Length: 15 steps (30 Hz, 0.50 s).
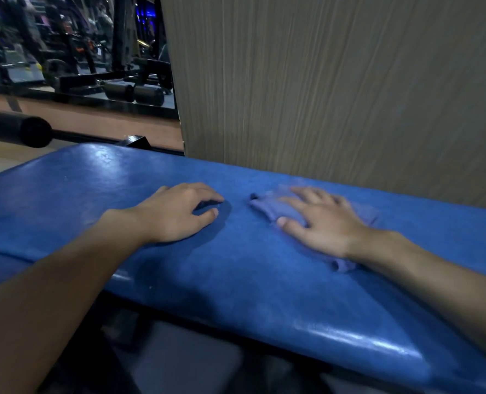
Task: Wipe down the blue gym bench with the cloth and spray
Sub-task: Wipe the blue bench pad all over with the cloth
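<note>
The blue padded gym bench (236, 274) runs across the view from left to lower right. My right hand (318, 220) lies flat with spread fingers on a crumpled purple-blue cloth (276, 209), pressing it onto the bench top; the cloth shows at my fingertips and under my wrist. My left hand (176, 211) rests on the bare bench surface to the left of the cloth, fingers curled down, holding nothing. No spray bottle is in view.
A wood-grain wall panel (335, 81) stands right behind the bench. A black padded roller (17, 129) sticks out at the far left. A mirror (74, 49) at the back left shows gym machines. The dark bench frame (128, 331) and floor lie below.
</note>
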### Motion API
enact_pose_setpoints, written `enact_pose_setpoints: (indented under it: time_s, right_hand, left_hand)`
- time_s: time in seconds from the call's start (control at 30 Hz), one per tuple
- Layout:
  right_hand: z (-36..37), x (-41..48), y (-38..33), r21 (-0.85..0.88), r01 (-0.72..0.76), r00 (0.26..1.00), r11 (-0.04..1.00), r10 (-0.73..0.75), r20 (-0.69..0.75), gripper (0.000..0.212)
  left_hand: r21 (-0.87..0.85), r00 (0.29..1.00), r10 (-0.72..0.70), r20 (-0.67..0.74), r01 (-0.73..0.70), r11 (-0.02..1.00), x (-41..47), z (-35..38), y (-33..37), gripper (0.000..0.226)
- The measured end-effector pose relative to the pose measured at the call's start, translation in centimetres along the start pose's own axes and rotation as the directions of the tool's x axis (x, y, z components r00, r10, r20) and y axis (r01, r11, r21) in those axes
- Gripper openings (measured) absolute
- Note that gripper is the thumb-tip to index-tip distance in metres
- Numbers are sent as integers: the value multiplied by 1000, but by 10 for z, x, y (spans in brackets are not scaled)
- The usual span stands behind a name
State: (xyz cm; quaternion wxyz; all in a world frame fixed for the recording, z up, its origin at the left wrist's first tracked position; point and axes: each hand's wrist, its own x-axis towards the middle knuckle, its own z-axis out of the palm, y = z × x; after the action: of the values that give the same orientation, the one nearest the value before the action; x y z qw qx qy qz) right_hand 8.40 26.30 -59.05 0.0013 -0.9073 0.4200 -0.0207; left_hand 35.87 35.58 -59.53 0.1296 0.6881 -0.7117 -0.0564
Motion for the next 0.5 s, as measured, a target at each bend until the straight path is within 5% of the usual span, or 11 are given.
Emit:
enact_pose_setpoints:
  time_s: [0.13, 0.23, 0.4, 0.5]
  right_hand:
    - [-1, -49, -65, 27, 327, 945, 945, -327, 27, 73]
    - [-5, -59, -72, 100, 395, 915, 913, -401, 50, 69]
    - [-12, -68, 0, 197, 116, 983, 974, -85, -160, 83]
    - [-5, -85, 49, 91, -140, 987, 986, 147, -71, 83]
  left_hand:
    - [-122, 994, -11, -104, -2, 993, -6, -3, -5, 33]
    - [-109, 992, -24, -128, 10, 994, -12, -13, 1, 32]
    - [27, 977, 184, -105, -182, 983, -25, -23, 63, 58]
    - [166, 941, 310, 137, -331, 929, -38, 1, 121, 71]
